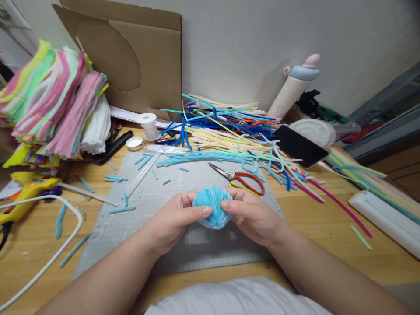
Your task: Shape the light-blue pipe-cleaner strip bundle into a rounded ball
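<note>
Both of my hands hold a light blue fuzzy pipe-cleaner ball (212, 207) just above a grey cutting mat (154, 201). My left hand (175, 218) grips its left side, thumb pressed across the front. My right hand (251, 214) pinches its right side with curled fingers. Short cut pieces of light blue pipe cleaner (121, 210) lie scattered on the mat to the left. Red-handled scissors (241, 178) rest just beyond the ball, blades pointing left.
A heap of coloured pipe cleaners (226, 131) fills the back of the wooden table. A black phone (299, 146), yellow glue gun (28, 192), white thread spool (149, 126), stacked pipe-cleaner bundles (55, 100), cardboard (131, 52) and a bottle (293, 87) surround it. A white bar (383, 218) lies right.
</note>
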Tool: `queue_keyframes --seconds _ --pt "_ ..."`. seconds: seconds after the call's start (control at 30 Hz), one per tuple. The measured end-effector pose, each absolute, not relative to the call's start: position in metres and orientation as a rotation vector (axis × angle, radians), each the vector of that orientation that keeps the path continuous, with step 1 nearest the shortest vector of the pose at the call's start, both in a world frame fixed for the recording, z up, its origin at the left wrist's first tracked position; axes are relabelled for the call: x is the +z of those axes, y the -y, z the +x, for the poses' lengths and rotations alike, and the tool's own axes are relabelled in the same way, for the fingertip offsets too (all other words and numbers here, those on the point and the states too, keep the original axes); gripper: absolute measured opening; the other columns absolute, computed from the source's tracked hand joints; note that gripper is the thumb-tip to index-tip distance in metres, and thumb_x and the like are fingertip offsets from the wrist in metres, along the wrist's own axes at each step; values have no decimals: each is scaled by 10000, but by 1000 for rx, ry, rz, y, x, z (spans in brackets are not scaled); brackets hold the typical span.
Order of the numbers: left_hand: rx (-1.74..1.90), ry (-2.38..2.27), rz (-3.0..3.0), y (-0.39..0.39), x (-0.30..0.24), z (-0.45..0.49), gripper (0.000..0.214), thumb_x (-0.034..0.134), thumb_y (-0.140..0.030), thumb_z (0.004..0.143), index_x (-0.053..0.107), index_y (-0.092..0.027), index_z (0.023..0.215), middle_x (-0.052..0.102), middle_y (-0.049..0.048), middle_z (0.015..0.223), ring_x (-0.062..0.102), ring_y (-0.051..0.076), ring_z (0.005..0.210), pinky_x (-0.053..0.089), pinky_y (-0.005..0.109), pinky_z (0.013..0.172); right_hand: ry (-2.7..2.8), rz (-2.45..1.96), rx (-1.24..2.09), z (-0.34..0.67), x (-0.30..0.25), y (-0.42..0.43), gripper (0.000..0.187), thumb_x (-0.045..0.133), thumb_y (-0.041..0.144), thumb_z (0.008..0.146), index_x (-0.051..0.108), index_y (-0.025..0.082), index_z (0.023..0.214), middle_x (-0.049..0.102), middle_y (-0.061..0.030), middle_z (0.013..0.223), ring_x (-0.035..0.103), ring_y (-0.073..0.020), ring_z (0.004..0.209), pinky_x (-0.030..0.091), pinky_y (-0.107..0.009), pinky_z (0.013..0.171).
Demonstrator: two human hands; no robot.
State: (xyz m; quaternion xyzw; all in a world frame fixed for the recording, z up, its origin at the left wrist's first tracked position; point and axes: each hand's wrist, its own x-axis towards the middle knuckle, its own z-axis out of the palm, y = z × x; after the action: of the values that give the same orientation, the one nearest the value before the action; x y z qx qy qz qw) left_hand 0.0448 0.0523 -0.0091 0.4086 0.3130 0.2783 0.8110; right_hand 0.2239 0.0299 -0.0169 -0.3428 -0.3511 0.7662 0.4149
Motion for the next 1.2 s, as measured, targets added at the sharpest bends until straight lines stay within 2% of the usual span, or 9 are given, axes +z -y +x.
queue_keyframes --seconds 0.2,0.37,0.5,0.57,0.63,0.77,0.87,0.97,1.2 --pt "520 -721 939 -51 -16 43 172 785 -291 641 725 -150 720 682 17 683 554 129 639 402 247 684 998 -991 1939 228 -20 -31 283 791 346 647 679 115 767 640 -4 678 530 -93 594 423 -218 606" --pt "524 -726 840 -50 -12 46 235 740 -364 702 676 -138 711 629 21 648 518 117 596 380 231 608 1106 -1014 1993 232 -22 -32 313 804 347 634 661 119 792 626 0 713 531 -98 622 422 -228 625" --pt "720 -719 765 -51 -11 47 209 780 -290 672 652 -150 760 642 12 717 546 118 669 396 224 662 1039 -993 1673 227 -28 -32 338 730 374 741 595 219 1009 609 -3 916 563 -136 822 442 -252 740" --pt "822 -698 744 -50 -12 48 209 784 -269 669 656 -154 788 652 15 770 559 129 744 402 231 723 1064 -942 1449 223 -31 -32 443 679 431 782 518 291 1170 578 -20 1079 549 -171 974 441 -292 836" --pt "829 -689 735 -48 -14 50 201 786 -250 668 658 -153 789 648 14 775 554 129 761 395 232 744 1198 -940 1313 220 -32 -29 532 658 478 784 475 317 1257 538 -44 1206 518 -209 1074 419 -340 914" --pt "722 -663 708 -44 -17 53 208 762 -296 702 668 -139 802 638 28 783 537 132 751 389 243 740 1373 -1070 1167 217 -34 -24 393 614 436 834 564 294 1197 544 -54 1247 503 -238 1123 366 -384 989" --pt "713 -711 718 -44 -18 53 233 728 -356 735 655 -134 739 593 16 705 498 115 675 373 230 669 1202 -1084 1225 215 -37 -24 344 581 434 857 588 303 1175 581 -44 1213 541 -227 1061 419 -367 913" --pt "692 -788 784 -44 -20 53 238 769 -327 687 628 -137 660 541 -14 613 434 84 580 328 211 585 1079 -1098 1239 213 -40 -26 335 581 448 851 619 300 1148 592 -44 1195 556 -227 1023 451 -351 839" --pt "705 -798 902 -38 -23 64 252 805 -331 622 657 -135 678 581 -8 618 472 97 582 364 228 584 1059 -1169 1146 203 -43 -21 281 570 438 861 651 282 1081 589 -40 1170 541 -222 1019 438 -331 822"
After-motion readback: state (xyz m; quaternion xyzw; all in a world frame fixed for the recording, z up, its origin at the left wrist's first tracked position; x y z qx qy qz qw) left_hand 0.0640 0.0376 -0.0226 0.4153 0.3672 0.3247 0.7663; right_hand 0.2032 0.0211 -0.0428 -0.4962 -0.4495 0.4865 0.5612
